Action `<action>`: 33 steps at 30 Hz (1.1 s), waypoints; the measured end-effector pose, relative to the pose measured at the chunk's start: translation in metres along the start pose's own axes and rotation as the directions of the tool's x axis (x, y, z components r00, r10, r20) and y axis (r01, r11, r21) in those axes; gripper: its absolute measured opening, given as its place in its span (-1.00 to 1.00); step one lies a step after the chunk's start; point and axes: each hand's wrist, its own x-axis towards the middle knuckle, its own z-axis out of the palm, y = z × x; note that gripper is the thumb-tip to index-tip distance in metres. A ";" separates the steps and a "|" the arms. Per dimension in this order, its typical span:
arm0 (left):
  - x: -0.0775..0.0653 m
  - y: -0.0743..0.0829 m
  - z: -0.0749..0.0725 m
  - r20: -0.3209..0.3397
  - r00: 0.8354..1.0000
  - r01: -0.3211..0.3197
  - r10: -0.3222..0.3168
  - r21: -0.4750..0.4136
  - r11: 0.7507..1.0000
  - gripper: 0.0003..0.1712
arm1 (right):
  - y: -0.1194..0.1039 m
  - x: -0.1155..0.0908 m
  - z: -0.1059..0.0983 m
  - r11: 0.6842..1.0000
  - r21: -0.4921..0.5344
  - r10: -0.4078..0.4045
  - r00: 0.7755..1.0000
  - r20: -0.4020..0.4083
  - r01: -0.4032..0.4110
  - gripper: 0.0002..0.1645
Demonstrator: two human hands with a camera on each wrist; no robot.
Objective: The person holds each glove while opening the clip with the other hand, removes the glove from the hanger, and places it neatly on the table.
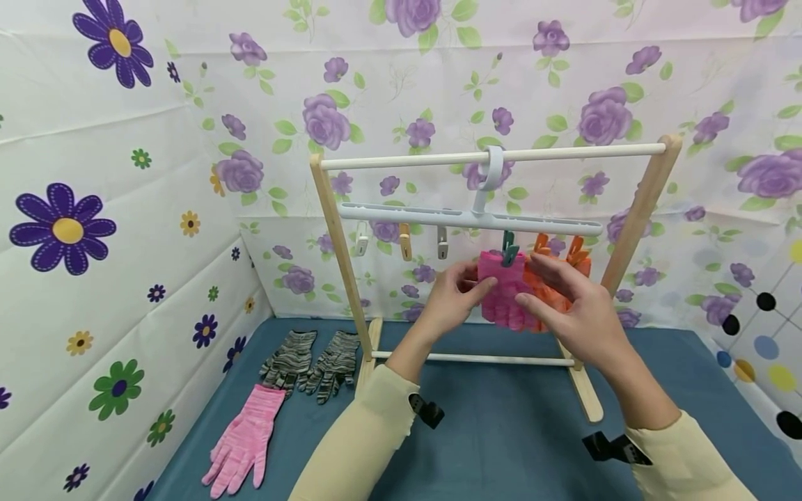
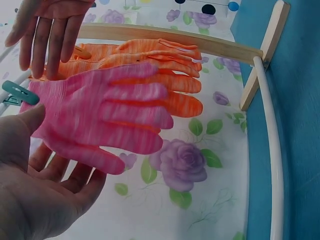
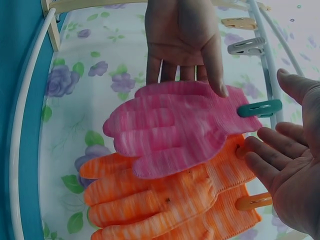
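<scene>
A pink glove [image 1: 503, 296] hangs fingers-down from a green clothespin [image 2: 20, 93] on the pale hanger. At the glove's left edge, my left hand [image 1: 452, 296] holds it, thumb in front and fingers behind; the right wrist view shows this thumb on the glove [image 3: 170, 127]. My right hand [image 1: 576, 309] is on the other side, fingers extended beside the cuff and not closed round anything. Just behind and to the right hang orange gloves [image 3: 150, 200], clipped by orange clothespins [image 3: 252, 201] and partly covered by the pink glove and my right hand.
The hanger [image 1: 426, 217] hooks over the top bar of a wooden rack [image 1: 635, 216]. White [image 1: 362, 239], yellow [image 1: 405, 242] and grey [image 1: 442, 243] clothespins dangle on its left half. Another pink glove [image 1: 247, 442] and two striped grey gloves [image 1: 291, 358] lie on the blue tabletop [image 1: 482, 445].
</scene>
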 end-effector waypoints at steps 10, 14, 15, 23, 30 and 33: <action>-0.001 0.001 -0.001 0.063 0.998 0.000 0.003 -0.038 0.999 -0.66 | -0.005 0.007 0.005 1.000 -0.003 -0.017 1.000 -0.014 0.017 -0.19; -0.005 0.002 -0.002 0.092 0.995 0.050 -0.041 -0.109 0.993 -0.64 | -0.008 0.009 0.007 1.000 -0.003 0.001 1.000 -0.009 -0.001 -0.21; -0.005 0.002 -0.002 0.099 0.994 0.064 -0.051 -0.127 0.990 -0.63 | -0.009 0.009 0.007 1.000 -0.003 0.002 1.000 -0.007 -0.002 -0.21; -0.011 0.004 -0.003 0.143 0.986 0.116 -0.091 -0.179 0.977 -0.64 | -0.017 0.015 0.011 1.000 0.015 0.008 1.000 0.010 -0.008 -0.20; -0.015 0.009 -0.004 0.168 0.982 0.122 -0.087 -0.208 0.970 -0.63 | -0.022 0.024 0.020 0.999 0.011 0.036 0.999 -0.003 -0.036 -0.23; -0.016 0.009 -0.004 0.173 0.981 0.126 -0.088 -0.222 0.967 -0.62 | -0.023 0.028 0.025 0.998 0.014 0.067 0.998 -0.011 -0.067 -0.25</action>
